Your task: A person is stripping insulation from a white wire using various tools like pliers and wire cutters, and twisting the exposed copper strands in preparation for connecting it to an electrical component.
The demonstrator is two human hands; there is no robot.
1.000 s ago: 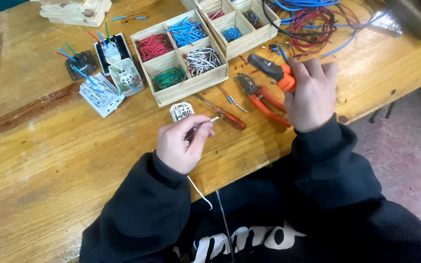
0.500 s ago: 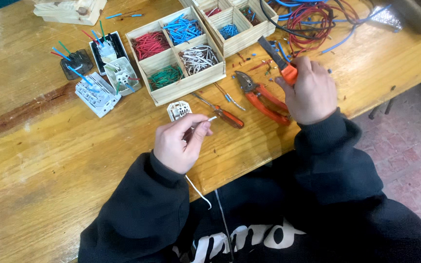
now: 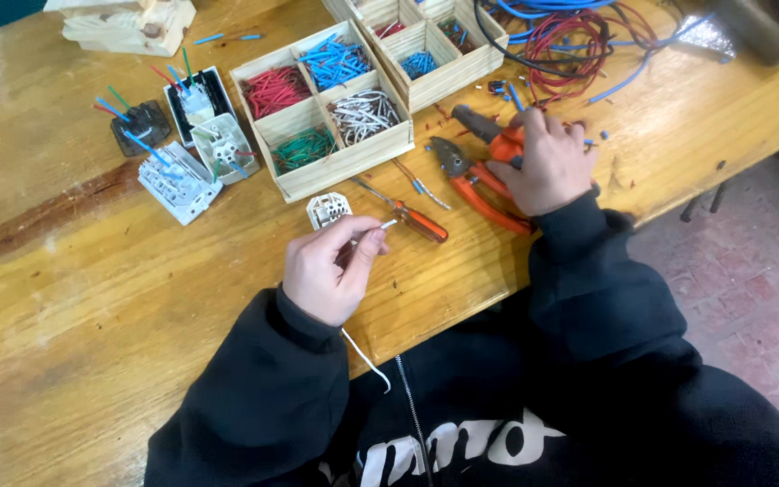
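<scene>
My left hand [image 3: 328, 269] pinches a thin white wire [image 3: 368, 361] near its stripped tip; the wire's tail curls down past the table edge onto my dark sleeve. A small white socket insert [image 3: 326, 210] lies just beyond that hand. My right hand [image 3: 547, 162] grips the orange handle of a wire stripper [image 3: 489, 129] lying on the wooden table [image 3: 119, 298]. Orange-handled pliers [image 3: 475, 183] rest right beside that hand. A small orange screwdriver [image 3: 412, 216] lies between the two hands.
A wooden compartment box [image 3: 322, 108] holds red, blue, green and white wire pieces; a second box [image 3: 426, 45] sits behind it. White and black socket parts [image 3: 182, 153] with wire stubs lie at left. Red and blue cable coils [image 3: 579, 41] fill the back right. The table edge runs beside my right arm.
My right hand has closed around the orange stripper's handle. My left hand keeps the white wire in about the same place.
</scene>
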